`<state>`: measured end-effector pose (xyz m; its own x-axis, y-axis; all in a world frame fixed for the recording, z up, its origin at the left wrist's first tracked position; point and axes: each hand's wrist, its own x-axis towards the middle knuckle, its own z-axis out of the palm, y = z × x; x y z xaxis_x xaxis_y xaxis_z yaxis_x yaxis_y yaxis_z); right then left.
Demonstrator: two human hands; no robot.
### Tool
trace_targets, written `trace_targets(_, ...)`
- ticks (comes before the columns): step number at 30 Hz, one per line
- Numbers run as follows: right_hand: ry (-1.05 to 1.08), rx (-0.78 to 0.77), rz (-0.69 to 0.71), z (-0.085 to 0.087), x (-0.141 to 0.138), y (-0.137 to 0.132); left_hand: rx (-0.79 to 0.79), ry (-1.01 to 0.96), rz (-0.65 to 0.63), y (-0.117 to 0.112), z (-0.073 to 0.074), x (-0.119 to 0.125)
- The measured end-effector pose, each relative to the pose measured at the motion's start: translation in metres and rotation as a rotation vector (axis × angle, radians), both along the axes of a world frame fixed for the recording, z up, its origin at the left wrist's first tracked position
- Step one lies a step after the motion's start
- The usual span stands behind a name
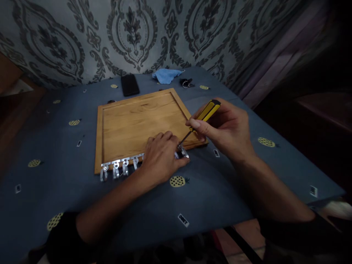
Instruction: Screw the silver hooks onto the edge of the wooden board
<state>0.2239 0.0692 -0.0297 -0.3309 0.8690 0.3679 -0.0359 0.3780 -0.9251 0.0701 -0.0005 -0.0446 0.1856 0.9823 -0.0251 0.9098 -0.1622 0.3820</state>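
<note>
In my right hand (229,126) is a yellow and black screwdriver (207,112), gripped between thumb and fingers. It slants down to the left, and its tip meets the right end of a metal hook rail (125,162). The rail runs along the near edge of a framed wooden panel (132,128), with its hooks hanging past that edge. My left hand (161,157) lies across the rail, fingers curled over the panel and thumb by the rail's right end. It covers the middle of the rail. Any screw under the tip is too small to make out.
The panel lies flat on a table with a blue pineapple-print cloth (82,194). Behind it are a black phone (129,85), a blue rag (167,75) and keys on a ring (187,83). A patterned wall (170,40) rises at the table's far side.
</note>
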Motion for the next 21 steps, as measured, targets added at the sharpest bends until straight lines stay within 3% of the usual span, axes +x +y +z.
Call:
trace_targets(6,-0.035,-0.02,0.062,0.0004,0.0062,0.0031,0.024,0.007,-0.01,-0.0007,-0.0022,-0.0009)
trace_targets(21,-0.014,-0.015,0.067,0.0018,0.0064,0.0039,0.019,0.015,-0.009,-0.0007,-0.002,-0.0004)
